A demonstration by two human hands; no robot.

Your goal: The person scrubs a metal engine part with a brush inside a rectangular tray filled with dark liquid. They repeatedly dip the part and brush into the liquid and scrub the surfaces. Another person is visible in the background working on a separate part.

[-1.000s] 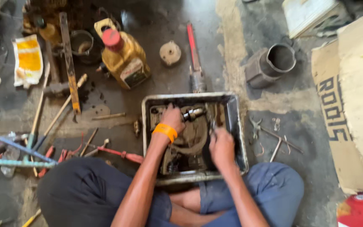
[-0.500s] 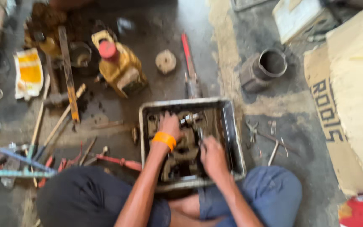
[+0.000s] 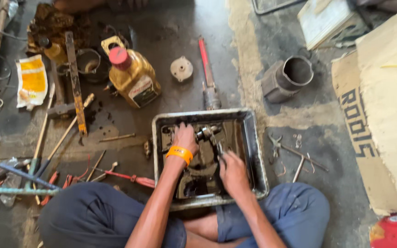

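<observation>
Gripping a dark metal engine part (image 3: 206, 134) from both sides, the two hands work inside a square metal tray (image 3: 253, 151) that sits on the floor between the person's knees. The left hand (image 3: 184, 137), with an orange wristband (image 3: 179, 154) just behind it, has its fingers curled down over the near end of the part; how tightly they close cannot be told, since the fingertips are hidden in the dark oily liquid and shadow. The right hand (image 3: 233, 171) is closed around the lower end of the same part, knuckles up, fingers wrapped under it.

Around both hands the tray's floor is black and wet. Just beyond the fingertips, past the tray's far rim, lies a red-handled tool (image 3: 206, 69), and beside that a small round pale cap (image 3: 181, 69). Farther out on the left hand's side stands an amber oil jug (image 3: 134, 78) with a red cap. Out past the right hand, well apart, a grey metal cylinder sleeve (image 3: 286, 79) lies on its side, with loose pliers and rods (image 3: 295, 158) nearer the tray.
</observation>
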